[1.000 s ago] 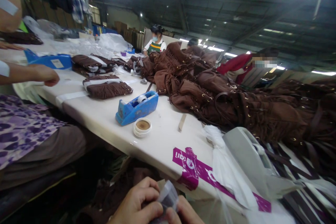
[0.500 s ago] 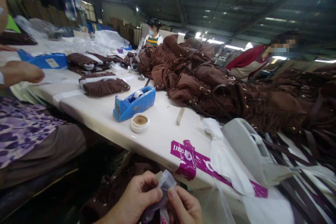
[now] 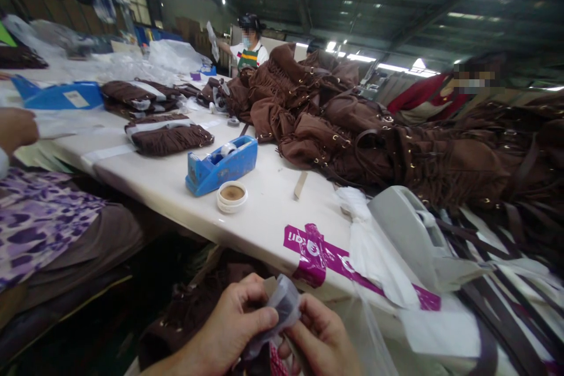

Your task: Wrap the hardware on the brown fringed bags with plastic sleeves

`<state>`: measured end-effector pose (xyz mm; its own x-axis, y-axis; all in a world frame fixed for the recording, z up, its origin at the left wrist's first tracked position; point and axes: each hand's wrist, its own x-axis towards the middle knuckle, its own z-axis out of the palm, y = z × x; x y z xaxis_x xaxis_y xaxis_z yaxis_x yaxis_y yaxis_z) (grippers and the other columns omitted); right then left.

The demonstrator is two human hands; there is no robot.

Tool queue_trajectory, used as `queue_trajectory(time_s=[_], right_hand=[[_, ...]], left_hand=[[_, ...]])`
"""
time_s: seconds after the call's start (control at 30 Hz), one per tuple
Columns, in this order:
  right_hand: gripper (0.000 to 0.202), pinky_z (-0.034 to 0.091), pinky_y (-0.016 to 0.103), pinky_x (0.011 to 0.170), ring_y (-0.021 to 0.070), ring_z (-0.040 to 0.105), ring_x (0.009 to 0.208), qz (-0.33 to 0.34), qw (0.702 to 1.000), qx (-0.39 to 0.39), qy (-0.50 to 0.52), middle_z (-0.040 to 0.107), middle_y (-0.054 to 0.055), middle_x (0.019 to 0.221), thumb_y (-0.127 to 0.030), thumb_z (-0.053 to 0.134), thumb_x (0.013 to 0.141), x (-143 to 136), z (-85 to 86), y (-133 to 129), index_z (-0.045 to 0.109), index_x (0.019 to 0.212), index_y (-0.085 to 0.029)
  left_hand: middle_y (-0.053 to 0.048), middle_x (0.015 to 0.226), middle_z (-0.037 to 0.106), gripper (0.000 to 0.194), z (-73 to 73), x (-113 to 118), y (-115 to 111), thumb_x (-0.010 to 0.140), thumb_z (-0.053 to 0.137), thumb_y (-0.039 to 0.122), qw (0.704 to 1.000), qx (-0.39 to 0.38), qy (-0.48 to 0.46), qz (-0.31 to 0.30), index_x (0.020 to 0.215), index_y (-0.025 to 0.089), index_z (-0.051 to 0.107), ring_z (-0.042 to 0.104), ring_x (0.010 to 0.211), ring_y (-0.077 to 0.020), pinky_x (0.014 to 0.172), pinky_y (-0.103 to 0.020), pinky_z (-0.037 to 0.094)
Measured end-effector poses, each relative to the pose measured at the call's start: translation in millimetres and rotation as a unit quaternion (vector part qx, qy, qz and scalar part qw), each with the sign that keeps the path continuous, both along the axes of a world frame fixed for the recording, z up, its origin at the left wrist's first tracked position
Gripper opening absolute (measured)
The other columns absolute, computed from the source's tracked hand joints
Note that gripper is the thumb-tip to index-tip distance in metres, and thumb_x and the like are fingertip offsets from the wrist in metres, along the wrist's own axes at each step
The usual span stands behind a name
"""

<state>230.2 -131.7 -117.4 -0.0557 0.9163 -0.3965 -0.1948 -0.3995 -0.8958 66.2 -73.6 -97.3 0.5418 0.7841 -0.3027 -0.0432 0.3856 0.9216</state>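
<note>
At the bottom of the head view my left hand and my right hand both pinch a small clear plastic bag, held below the near edge of the white table. The thumb and fingers of each hand are closed on the film. A brown fringed item lies in my lap under the hands, partly hidden.
On the table stand a blue tape dispenser, a small round white tub, a grey tape dispenser and a large pile of brown fringed bags. A person in purple print sits at my left; other workers sit across.
My hands have come up a little in view and the bag is spread wider between them. The neighbour's hand has drawn back to the left. The far worker has raised an arm.
</note>
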Motion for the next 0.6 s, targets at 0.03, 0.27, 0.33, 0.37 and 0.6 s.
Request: queue_trajectory(time_s=[0.03, 0.27, 0.33, 0.37, 0.6], right_hand=[[0.048, 0.039, 0.017, 0.042, 0.0093, 0.054, 0.044, -0.038, 0.999, -0.003, 0.016, 0.064, -0.004, 0.055, -0.061, 0.079, 0.072, -3.1, -2.0, -0.4, 0.056, 0.081, -0.02], [0.054, 0.04, 0.017, 0.044, 0.009, 0.058, 0.045, 0.004, 1.0, -0.022, 0.005, 0.063, -0.004, 0.059, -0.066, 0.079, 0.067, 10.7, -4.5, -14.5, 0.056, 0.078, -0.019], [0.053, 0.037, 0.017, 0.043, 0.0067, 0.05, 0.042, 0.024, 0.998, -0.003, -0.052, 0.057, -0.005, 0.053, -0.07, 0.071, 0.074, 19.3, -5.0, -15.8, 0.058, 0.074, -0.018], [0.054, 0.035, 0.017, 0.042, 0.0058, 0.046, 0.041, 0.026, 0.997, 0.009, -0.077, 0.054, -0.006, 0.051, -0.071, 0.067, 0.077, 22.0, -5.6, -15.7, 0.059, 0.073, -0.018], [0.055, 0.03, 0.018, 0.041, 0.0054, 0.039, 0.041, 0.028, 0.99, 0.041, -0.135, 0.054, -0.005, 0.054, -0.073, 0.059, 0.082, 13.7, -12.6, -10.0, 0.062, 0.078, -0.018]], left_hand=[[-0.004, 0.09, 0.054, 0.03, -0.3, 0.3, 0.8, 0.066, 0.079, 0.043, 1.0, -0.008, -0.003, 0.004, 0.071, 0.014, 0.073, 0.058, 0.073, -0.0187, 0.063, -0.029, 0.047], [-0.004, 0.083, 0.059, 0.016, 4.6, -3.1, 7.8, 0.067, 0.075, 0.03, 0.998, 0.027, 0.047, 0.018, 0.066, 0.014, 0.072, 0.054, 0.082, -0.0195, 0.074, -0.028, 0.042], [-0.005, 0.083, 0.061, 0.017, 3.3, -1.9, 6.9, 0.065, 0.073, 0.031, 0.998, 0.013, 0.059, 0.001, 0.067, 0.014, 0.073, 0.053, 0.077, -0.0184, 0.07, -0.027, 0.041], [-0.005, 0.081, 0.062, 0.017, 1.8, -0.9, 5.8, 0.065, 0.073, 0.031, 0.998, 0.004, 0.066, -0.006, 0.066, 0.013, 0.072, 0.053, 0.075, -0.0181, 0.067, -0.027, 0.04], [-0.006, 0.079, 0.067, 0.017, -5.5, 1.4, 2.8, 0.065, 0.073, 0.031, 0.998, -0.009, 0.064, 0.014, 0.063, 0.015, 0.069, 0.056, 0.075, -0.0202, 0.065, -0.027, 0.042]])
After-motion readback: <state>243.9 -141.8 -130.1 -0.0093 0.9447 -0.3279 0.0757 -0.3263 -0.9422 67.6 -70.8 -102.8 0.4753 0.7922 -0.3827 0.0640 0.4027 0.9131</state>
